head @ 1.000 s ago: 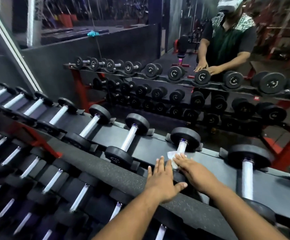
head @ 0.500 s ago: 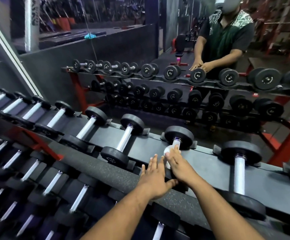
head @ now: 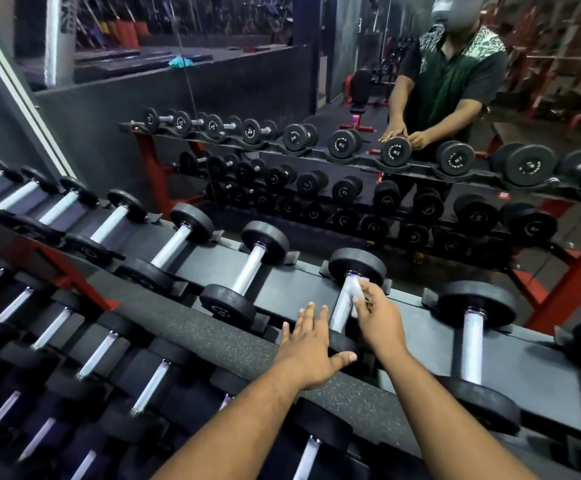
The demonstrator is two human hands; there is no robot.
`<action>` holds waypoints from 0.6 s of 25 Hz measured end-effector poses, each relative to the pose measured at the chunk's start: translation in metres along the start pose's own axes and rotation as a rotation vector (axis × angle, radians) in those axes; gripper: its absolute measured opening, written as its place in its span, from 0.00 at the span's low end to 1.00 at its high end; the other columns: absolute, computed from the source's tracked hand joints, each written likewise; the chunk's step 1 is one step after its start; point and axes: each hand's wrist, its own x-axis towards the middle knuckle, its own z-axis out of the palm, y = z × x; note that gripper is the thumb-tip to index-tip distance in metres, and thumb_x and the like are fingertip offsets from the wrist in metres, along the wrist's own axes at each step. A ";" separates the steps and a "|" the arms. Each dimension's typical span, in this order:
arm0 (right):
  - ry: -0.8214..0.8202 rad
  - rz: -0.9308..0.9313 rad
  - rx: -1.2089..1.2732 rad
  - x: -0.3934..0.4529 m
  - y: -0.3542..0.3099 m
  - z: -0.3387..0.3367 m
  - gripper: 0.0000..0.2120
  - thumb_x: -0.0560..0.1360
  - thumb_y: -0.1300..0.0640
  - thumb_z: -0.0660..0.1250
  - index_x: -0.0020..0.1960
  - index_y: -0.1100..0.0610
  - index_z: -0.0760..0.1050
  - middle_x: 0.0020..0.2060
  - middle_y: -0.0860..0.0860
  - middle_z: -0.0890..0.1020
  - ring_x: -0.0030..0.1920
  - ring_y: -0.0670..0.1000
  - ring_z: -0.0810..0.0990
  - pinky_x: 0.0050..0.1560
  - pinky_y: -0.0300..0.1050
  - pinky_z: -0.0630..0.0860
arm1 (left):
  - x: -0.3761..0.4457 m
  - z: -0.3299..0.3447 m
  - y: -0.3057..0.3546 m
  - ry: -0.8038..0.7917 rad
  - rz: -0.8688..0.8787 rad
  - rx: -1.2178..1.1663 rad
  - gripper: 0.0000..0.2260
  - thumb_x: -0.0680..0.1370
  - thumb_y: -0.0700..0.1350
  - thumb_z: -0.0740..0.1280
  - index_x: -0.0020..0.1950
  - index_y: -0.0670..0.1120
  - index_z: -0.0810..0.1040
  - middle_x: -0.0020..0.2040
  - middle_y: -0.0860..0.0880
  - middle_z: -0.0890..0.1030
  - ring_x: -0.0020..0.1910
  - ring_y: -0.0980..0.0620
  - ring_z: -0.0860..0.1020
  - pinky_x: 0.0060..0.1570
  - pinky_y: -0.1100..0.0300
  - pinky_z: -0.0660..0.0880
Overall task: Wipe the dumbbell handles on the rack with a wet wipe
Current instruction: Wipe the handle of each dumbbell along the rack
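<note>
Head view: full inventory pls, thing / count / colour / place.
dumbbells: many, black heads with silver handles, in rows on the rack's tiers
rack: one, dark grey shelves with red legs, across the foreground
padded rail: one, speckled black, along the front edge of the top tier
wet wipe: one, white, against the handle of the third dumbbell from the right on the top tier
mirror: one, behind the rack, reflecting the rack, the dumbbells and the person
left hand: one, fingers straight, resting on the padded rail
right hand: one, pressing the wet wipe to that handle
</note>
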 end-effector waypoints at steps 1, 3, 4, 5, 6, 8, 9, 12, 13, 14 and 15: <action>-0.003 -0.011 -0.024 -0.001 -0.004 0.003 0.16 0.81 0.55 0.64 0.69 0.48 0.75 0.56 0.50 0.84 0.56 0.54 0.82 0.54 0.46 0.76 | 0.000 0.000 0.000 0.001 0.000 0.000 0.47 0.78 0.69 0.60 0.82 0.50 0.34 0.81 0.48 0.32 0.80 0.49 0.34 0.78 0.43 0.36; -0.054 -0.010 -0.101 -0.008 -0.007 0.009 0.16 0.81 0.55 0.65 0.68 0.51 0.77 0.56 0.52 0.85 0.55 0.55 0.82 0.53 0.44 0.74 | 0.000 0.001 -0.001 -0.003 0.000 -0.001 0.46 0.78 0.69 0.60 0.82 0.50 0.34 0.81 0.48 0.31 0.80 0.49 0.33 0.78 0.42 0.37; -0.089 0.008 -0.092 -0.014 -0.008 0.007 0.15 0.80 0.55 0.66 0.66 0.52 0.79 0.56 0.51 0.85 0.54 0.53 0.82 0.53 0.43 0.75 | 0.000 0.001 -0.001 -0.004 0.001 -0.002 0.46 0.78 0.69 0.60 0.81 0.50 0.33 0.81 0.48 0.31 0.80 0.49 0.33 0.79 0.42 0.37; -0.133 0.037 -0.037 -0.020 -0.007 0.003 0.13 0.80 0.54 0.67 0.64 0.52 0.80 0.55 0.48 0.85 0.53 0.49 0.83 0.54 0.43 0.76 | 0.000 0.002 -0.002 0.002 0.001 -0.001 0.46 0.78 0.69 0.59 0.81 0.50 0.33 0.81 0.48 0.31 0.80 0.49 0.34 0.79 0.42 0.37; -0.186 0.078 0.038 -0.027 -0.006 -0.001 0.12 0.80 0.55 0.68 0.62 0.52 0.82 0.55 0.45 0.84 0.53 0.46 0.83 0.56 0.43 0.77 | 0.001 0.002 -0.003 0.007 0.003 0.003 0.46 0.78 0.69 0.59 0.82 0.50 0.34 0.81 0.48 0.32 0.80 0.49 0.34 0.79 0.42 0.38; -0.211 0.158 0.154 -0.029 -0.001 -0.001 0.07 0.80 0.56 0.67 0.54 0.49 0.83 0.51 0.44 0.85 0.51 0.47 0.83 0.55 0.47 0.79 | 0.003 0.003 -0.002 -0.002 0.007 0.006 0.46 0.78 0.70 0.59 0.82 0.50 0.34 0.81 0.48 0.33 0.80 0.49 0.34 0.79 0.42 0.38; -0.157 0.181 0.173 -0.024 -0.003 0.002 0.07 0.80 0.56 0.65 0.52 0.51 0.83 0.47 0.47 0.86 0.48 0.49 0.83 0.52 0.49 0.79 | 0.003 0.002 -0.002 -0.002 0.006 0.005 0.46 0.78 0.70 0.59 0.82 0.50 0.34 0.81 0.48 0.33 0.80 0.49 0.34 0.79 0.42 0.38; -0.011 0.267 0.170 0.000 -0.017 0.012 0.12 0.81 0.56 0.61 0.41 0.53 0.77 0.36 0.50 0.80 0.39 0.52 0.76 0.36 0.45 0.70 | -0.001 0.001 0.001 0.007 0.001 0.011 0.46 0.78 0.70 0.59 0.82 0.50 0.34 0.81 0.48 0.33 0.80 0.49 0.35 0.79 0.41 0.39; -0.004 0.276 0.133 0.004 -0.018 0.014 0.15 0.81 0.56 0.60 0.36 0.52 0.72 0.34 0.49 0.77 0.37 0.52 0.73 0.33 0.43 0.66 | -0.001 0.001 0.001 0.005 0.002 0.011 0.46 0.78 0.70 0.59 0.81 0.50 0.33 0.81 0.48 0.32 0.80 0.49 0.35 0.79 0.41 0.39; -0.049 0.262 0.074 0.003 -0.015 0.014 0.17 0.81 0.57 0.60 0.33 0.51 0.67 0.32 0.46 0.74 0.36 0.51 0.71 0.31 0.42 0.63 | -0.001 0.002 0.000 0.002 0.003 0.011 0.46 0.78 0.70 0.59 0.81 0.50 0.33 0.81 0.48 0.32 0.80 0.49 0.34 0.79 0.41 0.39; -0.134 0.241 0.027 -0.001 -0.011 0.012 0.18 0.80 0.59 0.60 0.32 0.52 0.65 0.28 0.44 0.72 0.34 0.50 0.69 0.30 0.43 0.61 | 0.000 0.003 -0.002 0.003 0.003 0.011 0.46 0.78 0.70 0.59 0.81 0.50 0.33 0.81 0.48 0.32 0.80 0.49 0.35 0.79 0.41 0.39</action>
